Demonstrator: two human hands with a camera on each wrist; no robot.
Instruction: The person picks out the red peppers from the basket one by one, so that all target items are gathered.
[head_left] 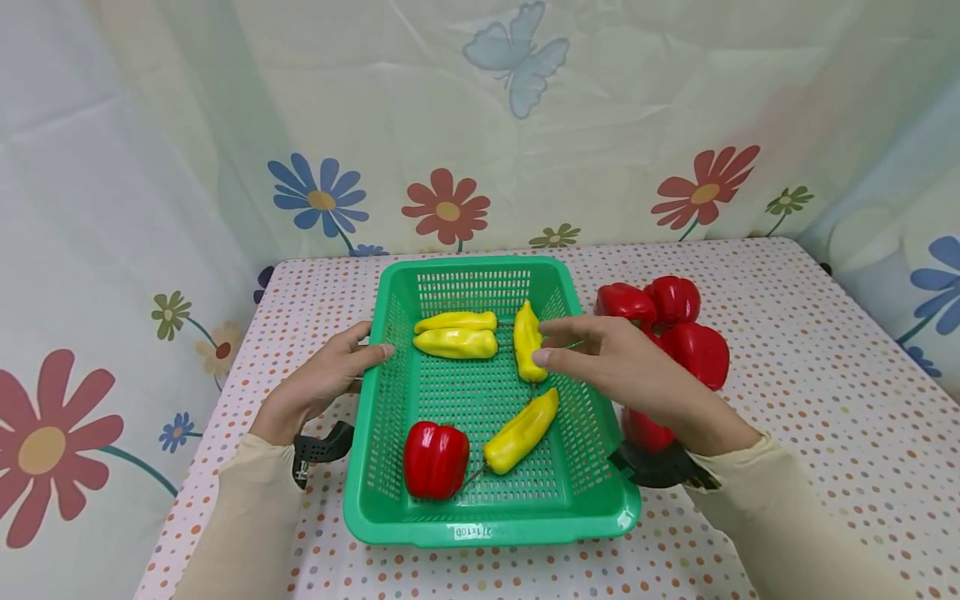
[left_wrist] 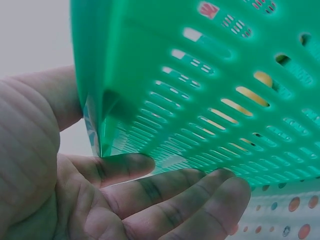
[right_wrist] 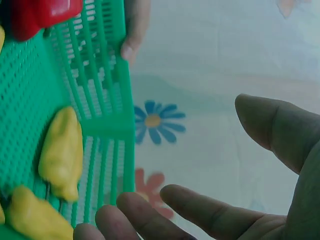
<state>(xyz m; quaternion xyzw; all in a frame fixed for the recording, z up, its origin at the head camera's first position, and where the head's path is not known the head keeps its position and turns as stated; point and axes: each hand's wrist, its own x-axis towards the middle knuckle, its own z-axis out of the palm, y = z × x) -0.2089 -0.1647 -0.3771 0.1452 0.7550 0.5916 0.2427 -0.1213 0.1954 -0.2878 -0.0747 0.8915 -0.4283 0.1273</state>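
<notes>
A green plastic basket [head_left: 450, 400] with slotted walls stands on the table. My left hand [head_left: 330, 375] holds its left rim, the thumb over the edge and the fingers [left_wrist: 185, 200] along the outer wall. Above the basket's right side hovers my right hand [head_left: 622, 367], fingers spread apart from the thumb with nothing between them. Close to its fingertips lies a yellow pepper [head_left: 527, 342]. Another yellow pepper [head_left: 522, 431] lies nearer the front, beside a red bell pepper [head_left: 436, 460]. Two more yellow peppers, an upper one [head_left: 456, 322] and a lower one [head_left: 455, 343], lie side by side at back left.
Several red bell peppers [head_left: 697, 354] lie on the dotted tablecloth [head_left: 810, 400] right of the basket, partly behind my right hand and forearm. A flowered curtain [head_left: 600, 167] hangs behind the table and along both sides.
</notes>
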